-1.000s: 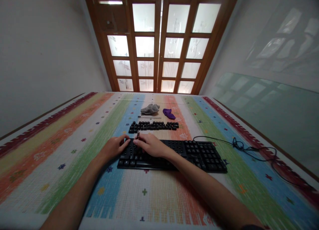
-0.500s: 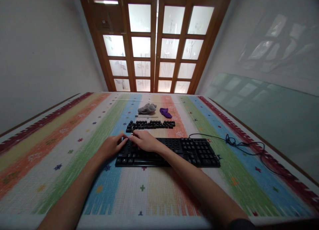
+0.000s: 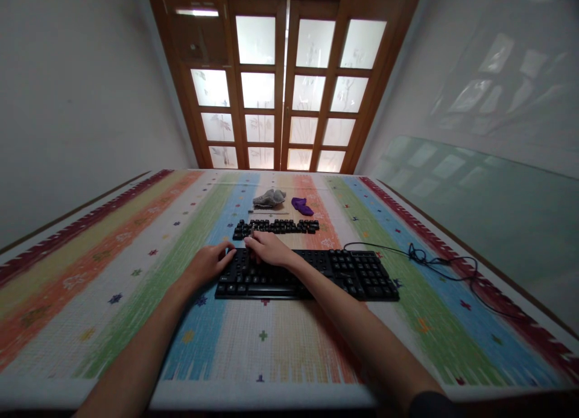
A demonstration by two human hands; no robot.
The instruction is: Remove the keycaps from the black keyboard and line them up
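Observation:
A black keyboard lies across the tablecloth, with many keycaps off its upper rows. My left hand grips its upper left corner, thumb on top and the other fingers curled by the edge. Over the left part of the board, my right hand is closed around a slim tool, whose tip points up past the fingers. The tool's lower end is hidden, so its kind is unclear. Just behind the keyboard sit rows of loose black keycaps.
Farther back are a crumpled grey cloth, a purple cloth and a thin stick. The keyboard's cable trails off to the right. A striped tablecloth covers the table; walls stand on both sides.
My right hand has shifted a little rightward along the keyboard, away from the left hand. The left hand stays at the corner. The view has moved slightly.

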